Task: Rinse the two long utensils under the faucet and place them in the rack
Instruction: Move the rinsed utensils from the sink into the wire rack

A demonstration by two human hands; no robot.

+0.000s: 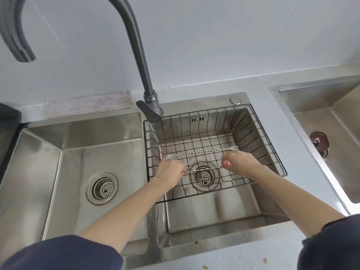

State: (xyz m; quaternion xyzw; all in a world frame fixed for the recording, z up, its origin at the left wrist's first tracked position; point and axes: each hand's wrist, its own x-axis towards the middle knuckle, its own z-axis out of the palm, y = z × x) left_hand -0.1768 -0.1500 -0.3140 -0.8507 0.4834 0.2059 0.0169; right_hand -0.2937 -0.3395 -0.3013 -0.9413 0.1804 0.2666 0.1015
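A black wire rack point(259, 131) sits in the right basin of the steel sink. One long twisted silver utensil point(202, 152) with a fork end lies across the rack floor. A second twisted utensil point(206, 169) runs level between my hands, just above the rack floor over the drain. My left hand point(169, 169) pinches its left end and my right hand point(240, 161) pinches its right end. The grey faucet point(136, 45) arches overhead, its spout over the left basin; no water is visible.
The left basin point(78, 156) holds only its drain strainer. A folded pale cloth point(87, 104) lies behind it on the counter. Another steel sink point(331, 129) with a brown stopper point(319, 142) is at the right. Crumbs dot the counter's front edge.
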